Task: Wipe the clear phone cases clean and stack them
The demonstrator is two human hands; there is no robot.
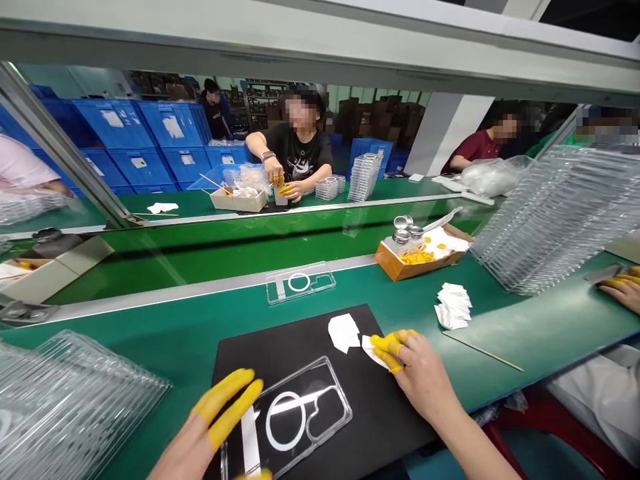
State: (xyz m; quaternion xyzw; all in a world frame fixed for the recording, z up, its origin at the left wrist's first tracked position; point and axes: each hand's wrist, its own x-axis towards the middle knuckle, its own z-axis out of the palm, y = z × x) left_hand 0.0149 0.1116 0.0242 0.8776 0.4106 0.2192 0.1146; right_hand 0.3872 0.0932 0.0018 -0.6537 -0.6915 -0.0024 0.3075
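Note:
A clear phone case [327, 397] with a white ring lies on a black mat [400, 417]. My left hand [207, 420], in yellow finger cots, straddles the case's left part, index finger at its upper edge and thumb at its lower edge. Some of that grip is cut off by the picture's bottom. To the right, my right hand [417, 367], with yellow cots on its fingertips, pinches a white wipe [371, 349] against the mat. Another crumpled white wipe [345, 333] rests just left of it. Beyond the mat lies a second clear case [323, 281].
Stacks of clear cases stand at left [75, 400] and right [555, 220]. An orange box [400, 267] holds yellow finger cots and small metal tins. White wipes [453, 307] and a thin stick [485, 352] lie right. A co-worker's hand [625, 290] shows far right; others work across the barrier.

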